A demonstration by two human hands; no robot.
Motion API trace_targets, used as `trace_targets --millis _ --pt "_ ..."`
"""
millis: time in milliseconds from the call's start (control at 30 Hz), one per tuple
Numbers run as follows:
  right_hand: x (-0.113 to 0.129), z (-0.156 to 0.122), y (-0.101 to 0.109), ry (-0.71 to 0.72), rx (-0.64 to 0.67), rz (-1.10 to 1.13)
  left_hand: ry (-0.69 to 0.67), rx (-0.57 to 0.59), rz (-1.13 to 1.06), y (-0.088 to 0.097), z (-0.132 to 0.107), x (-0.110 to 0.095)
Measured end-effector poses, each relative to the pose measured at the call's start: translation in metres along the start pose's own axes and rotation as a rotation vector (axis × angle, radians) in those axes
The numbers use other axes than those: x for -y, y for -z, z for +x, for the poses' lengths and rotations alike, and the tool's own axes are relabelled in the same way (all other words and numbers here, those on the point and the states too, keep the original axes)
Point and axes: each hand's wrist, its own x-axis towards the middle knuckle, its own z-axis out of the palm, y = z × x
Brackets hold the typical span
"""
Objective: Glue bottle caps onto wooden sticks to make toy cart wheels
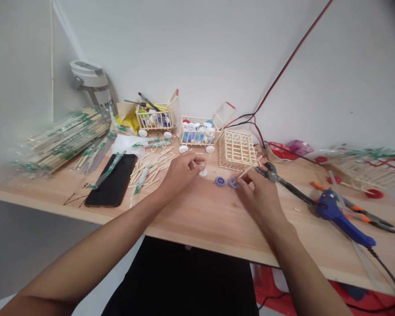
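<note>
Pinching is done by both hands near the middle of a wooden table. A thin white stick is held at a tilt by the fingertips of the left hand, and its lower end appears to meet a small white disc on the tabletop. A short wooden stick is pinched by the thumb and forefinger of the right hand, just beside two blue bottle caps lying flat to the left. Both sticks can be judged light and stiff, but thin enough to snap if bent, so they are best held close to the pinched end with gentle pressure. The caps are likely to slide if pushed and may be better steadied from the rim. Black pliers are left just right of the right hand, with a blue glue gun farther right. A wooden stick cage is placed on the far side, and loose sticks are scattered to the left.
</note>
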Motion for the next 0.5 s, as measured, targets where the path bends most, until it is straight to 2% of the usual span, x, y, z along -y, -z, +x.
trace_targets --millis 267,367,500 --pt "0.005 0.000 -0.003 -0.010 0.049 -0.029 -0.001 0.001 -0.007 -0.004 0.004 -0.002" --pt "0.001 0.000 -0.004 -0.002 0.054 -0.021 0.000 0.050 0.112 -0.005 0.003 0.001" --pt "-0.003 0.000 -0.005 0.010 0.063 -0.021 -0.069 0.118 0.307 -0.008 0.000 0.008"
